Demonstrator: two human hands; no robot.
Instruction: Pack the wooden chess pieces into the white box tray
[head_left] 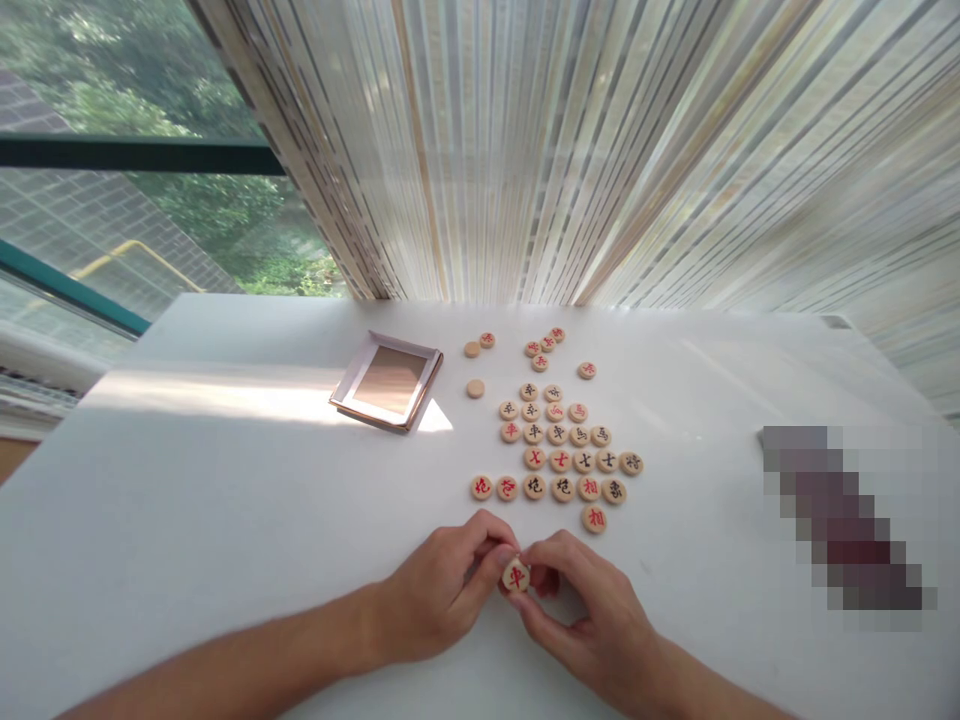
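Between my two hands, near the front of the white table, is a round wooden Chinese chess piece (pixel 516 576) with a red character facing up. The fingertips of my left hand (pixel 450 580) pinch it from the left. My right hand (pixel 585 600) grips the same piece from the right, thumb below and index finger above. Just beyond my hands lies a lone red-marked piece (pixel 594 518). Farther on, several red and black Chinese chess pieces (pixel 559 461) lie in rows with their characters up.
An open shallow box (pixel 436 375) sits at the left on the white table (pixel 247 520). Loose pieces (pixel 540 363) lie toward the back, and a blank-faced piece (pixel 475 388) is nearby. A pixelated dark object (pixel 847 520) lies at right. A striped curtain (pixel 510 150) hangs behind the table.
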